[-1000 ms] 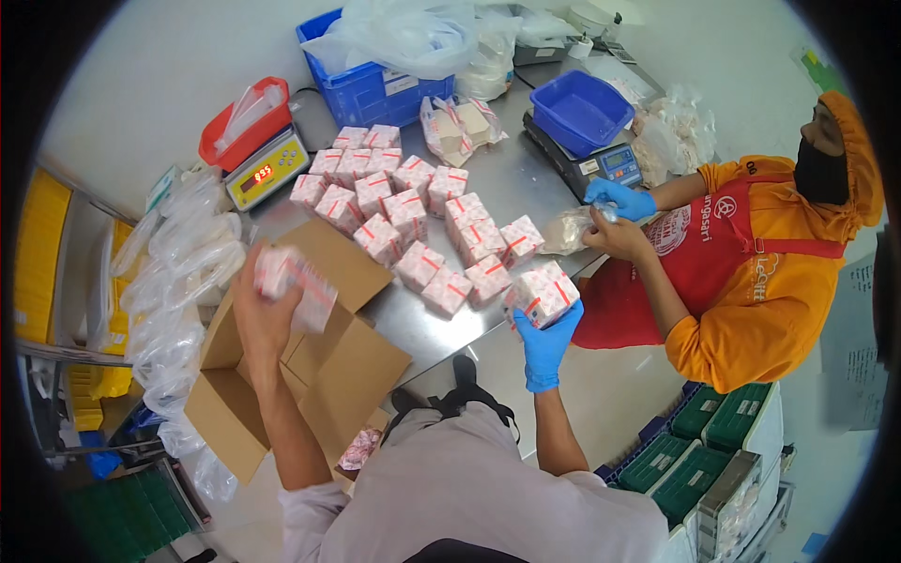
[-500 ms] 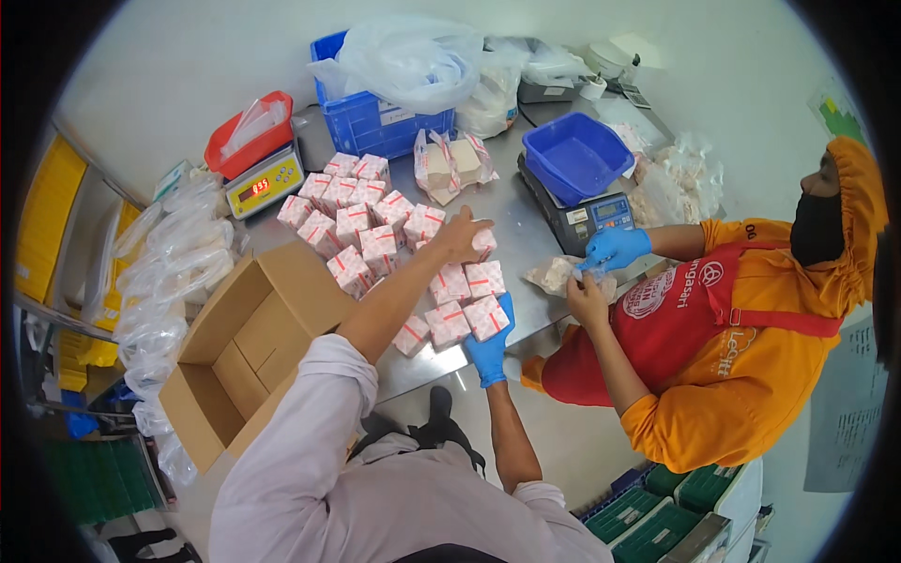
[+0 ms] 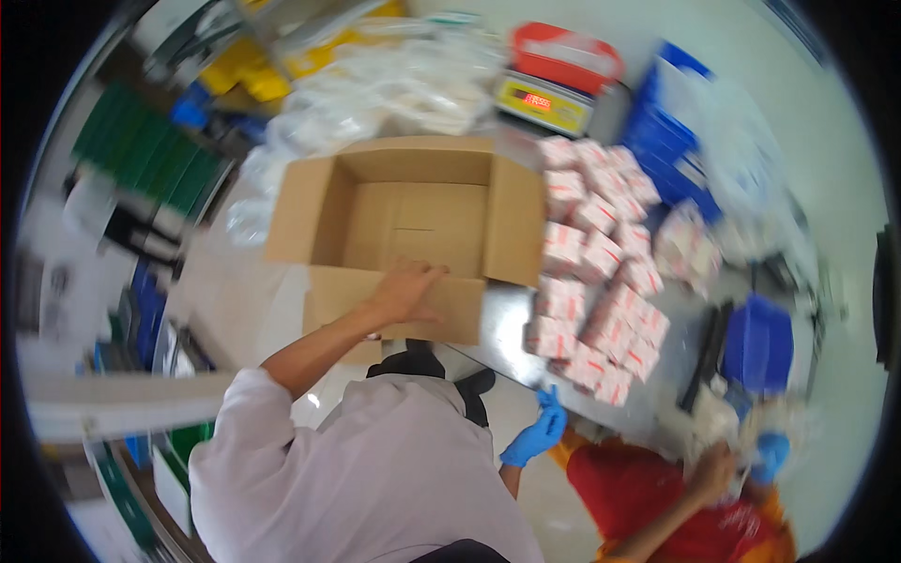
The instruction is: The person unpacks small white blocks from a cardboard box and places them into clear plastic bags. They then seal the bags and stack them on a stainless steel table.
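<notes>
My bare left hand [image 3: 405, 293] is on the near side of the open cardboard box [image 3: 404, 225], its fingers curled at the edge. The box looks empty inside. My blue-gloved right hand [image 3: 535, 432] hangs at the steel table's front edge [image 3: 502, 361], holding nothing visible, fingers partly extended, just below a cluster of several small cube packs [image 3: 601, 246] with red stripes. These packs lie grouped to the right of the box. The picture is blurred.
Bagged goods [image 3: 375, 75] line the back left. A yellow scale [image 3: 544, 103] carries a red tray [image 3: 563, 52]. A blue crate [image 3: 657, 131], wrapped bundle [image 3: 685, 249] and blue tub [image 3: 755, 342] are rightward. A co-worker in a red apron [image 3: 638, 488] stands close at lower right.
My view has swung left toward the box. My left hand has moved from the packs onto the box; my right hand has left the packs and is now empty.
</notes>
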`<control>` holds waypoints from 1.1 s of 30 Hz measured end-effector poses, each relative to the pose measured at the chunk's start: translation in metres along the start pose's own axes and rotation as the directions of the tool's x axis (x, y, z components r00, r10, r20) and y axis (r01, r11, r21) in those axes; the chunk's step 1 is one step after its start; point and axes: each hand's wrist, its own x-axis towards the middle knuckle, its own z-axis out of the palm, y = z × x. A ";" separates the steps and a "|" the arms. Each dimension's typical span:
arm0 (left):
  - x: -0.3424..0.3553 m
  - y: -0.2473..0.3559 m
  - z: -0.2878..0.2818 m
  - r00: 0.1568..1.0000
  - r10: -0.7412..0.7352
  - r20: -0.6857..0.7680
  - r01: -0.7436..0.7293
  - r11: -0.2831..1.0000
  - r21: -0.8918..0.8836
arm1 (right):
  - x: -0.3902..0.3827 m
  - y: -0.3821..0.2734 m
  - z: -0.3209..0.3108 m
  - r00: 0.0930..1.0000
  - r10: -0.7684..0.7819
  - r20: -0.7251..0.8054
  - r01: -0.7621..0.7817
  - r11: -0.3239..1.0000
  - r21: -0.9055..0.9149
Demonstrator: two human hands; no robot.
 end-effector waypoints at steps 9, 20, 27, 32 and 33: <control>0.045 0.087 -0.003 0.973 -0.230 -0.001 0.227 0.960 -0.164 | 0.013 0.033 0.143 0.872 -0.161 0.463 0.258 0.954 -0.153; -0.280 -0.034 -0.337 0.079 -0.817 -0.571 -0.010 0.572 -0.820 | -0.089 -0.243 0.321 0.055 -0.534 0.844 0.469 0.760 0.451; -0.452 -0.195 -0.346 -0.103 -0.926 -0.364 0.079 0.357 -0.931 | -0.102 -0.152 0.455 0.093 0.035 0.995 0.314 0.947 -0.063; -0.460 -0.388 -0.274 -0.051 -0.892 -0.449 0.480 0.373 -0.795 | -0.072 -0.040 0.538 0.190 -0.194 0.962 0.807 0.589 -0.041; -0.451 -0.430 -0.251 -0.040 -0.881 -0.471 0.563 0.369 -0.739 | -0.064 -0.026 0.549 0.206 -0.224 0.953 0.857 0.511 -0.065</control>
